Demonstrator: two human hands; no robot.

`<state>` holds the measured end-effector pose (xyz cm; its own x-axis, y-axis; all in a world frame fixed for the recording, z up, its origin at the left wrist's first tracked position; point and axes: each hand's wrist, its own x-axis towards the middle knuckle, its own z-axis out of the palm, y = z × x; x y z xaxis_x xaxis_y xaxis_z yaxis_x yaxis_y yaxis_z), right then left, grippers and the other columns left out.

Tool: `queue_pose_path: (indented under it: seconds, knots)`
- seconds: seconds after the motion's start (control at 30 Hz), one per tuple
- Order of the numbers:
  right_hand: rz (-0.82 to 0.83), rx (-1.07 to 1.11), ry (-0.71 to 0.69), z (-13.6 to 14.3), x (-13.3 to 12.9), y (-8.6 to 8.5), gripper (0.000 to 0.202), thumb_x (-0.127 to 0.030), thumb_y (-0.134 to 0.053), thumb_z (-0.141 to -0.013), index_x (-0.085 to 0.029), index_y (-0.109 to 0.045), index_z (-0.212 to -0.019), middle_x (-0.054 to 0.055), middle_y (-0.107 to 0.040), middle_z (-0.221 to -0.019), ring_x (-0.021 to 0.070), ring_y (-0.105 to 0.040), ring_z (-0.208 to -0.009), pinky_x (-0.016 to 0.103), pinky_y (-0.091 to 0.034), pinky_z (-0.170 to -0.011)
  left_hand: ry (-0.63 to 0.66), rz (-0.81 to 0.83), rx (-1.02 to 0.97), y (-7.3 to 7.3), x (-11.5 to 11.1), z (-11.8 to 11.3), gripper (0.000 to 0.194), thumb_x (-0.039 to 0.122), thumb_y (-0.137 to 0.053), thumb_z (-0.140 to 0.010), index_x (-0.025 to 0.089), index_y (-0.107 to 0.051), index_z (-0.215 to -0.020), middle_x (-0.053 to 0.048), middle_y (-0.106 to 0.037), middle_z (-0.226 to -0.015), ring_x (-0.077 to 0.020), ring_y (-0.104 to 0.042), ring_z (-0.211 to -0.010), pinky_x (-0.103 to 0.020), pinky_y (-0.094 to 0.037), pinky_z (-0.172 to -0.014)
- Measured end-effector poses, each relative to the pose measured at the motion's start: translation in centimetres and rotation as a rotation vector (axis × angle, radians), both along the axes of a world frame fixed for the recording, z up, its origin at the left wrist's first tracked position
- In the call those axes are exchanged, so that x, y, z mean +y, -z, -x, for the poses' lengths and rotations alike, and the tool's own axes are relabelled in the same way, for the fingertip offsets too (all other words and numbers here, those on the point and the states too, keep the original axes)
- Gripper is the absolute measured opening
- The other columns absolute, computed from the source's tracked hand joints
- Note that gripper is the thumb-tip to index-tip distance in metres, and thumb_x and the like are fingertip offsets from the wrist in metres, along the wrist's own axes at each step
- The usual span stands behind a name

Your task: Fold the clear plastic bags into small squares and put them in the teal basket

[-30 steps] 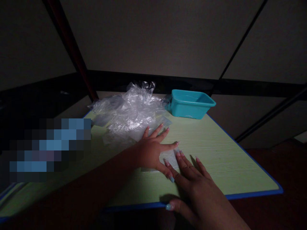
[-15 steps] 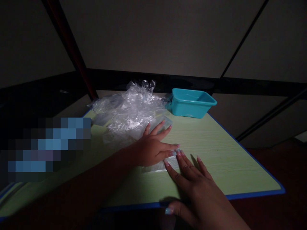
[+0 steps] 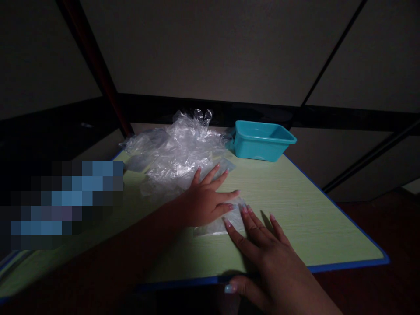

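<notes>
A small clear plastic bag (image 3: 215,227) lies flat on the green table (image 3: 328,227) near its front edge. Across the bag rests my left hand (image 3: 206,202), palm down with fingers spread. The fingertips of my right hand (image 3: 269,249) press on the bag's right side, while its thumb sticks out past the table's front edge. Neither hand is closed round anything. Part of the bag is covered by my left palm. Just beyond my left hand is a heap of crumpled clear plastic bags (image 3: 180,148).
At the back right of the table stands a turquoise plastic basket (image 3: 257,148). Blue edging (image 3: 354,263) runs round the tabletop. A panelled wall (image 3: 210,52) rises behind it. Something at the left is blurred out by large pixels.
My left hand has slid slightly to the left over the bag, away from my right fingertips, baring more of it. My right hand has stayed in place.
</notes>
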<state>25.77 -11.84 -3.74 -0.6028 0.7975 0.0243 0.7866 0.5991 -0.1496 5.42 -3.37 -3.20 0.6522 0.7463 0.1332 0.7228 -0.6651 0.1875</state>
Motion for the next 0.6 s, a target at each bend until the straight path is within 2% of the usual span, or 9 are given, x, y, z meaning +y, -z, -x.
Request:
queue_pose_path:
  seconds: [0.2, 0.43, 0.6]
  knots:
    - [-0.020, -0.002, -0.013, -0.09, -0.16, -0.03, 0.078, -0.069, -0.049, -0.079, -0.025, -0.034, -0.141, 0.024, -0.024, -0.144, 0.0383, -0.014, -0.134, 0.066, -0.022, -0.101, 0.074, 0.046, -0.022, -0.87, -0.33, -0.27, 0.038, 0.050, -0.041, -0.095, 0.045, -0.044, -0.132, -0.002, -0.010, -0.155, -0.0354, 0.006, -0.140, -0.068, -0.001, -0.102]
    - [-0.021, -0.021, -0.013, 0.03, -0.01, 0.11, 0.079, -0.068, -0.050, -0.079, -0.025, -0.030, -0.142, 0.026, -0.024, -0.144, 0.0366, -0.012, -0.134, 0.065, -0.020, -0.101, 0.091, 0.070, -0.018, -0.58, -0.09, -0.30, 0.032, 0.046, -0.042, -0.096, 0.041, -0.055, -0.125, -0.001, -0.014, -0.154, -0.0355, 0.003, -0.140, -0.068, 0.000, -0.103]
    - [0.006, -0.031, -0.004, 0.08, -0.17, -0.01, 0.077, -0.068, -0.049, -0.079, -0.024, -0.033, -0.141, 0.025, -0.021, -0.144, 0.0370, -0.011, -0.134, 0.065, -0.020, -0.101, 0.079, 0.032, -0.019, -0.27, 0.03, -0.49, 0.032, 0.045, -0.043, -0.096, 0.044, -0.052, -0.127, -0.001, -0.013, -0.155, -0.0359, 0.002, -0.140, -0.069, -0.001, -0.102]
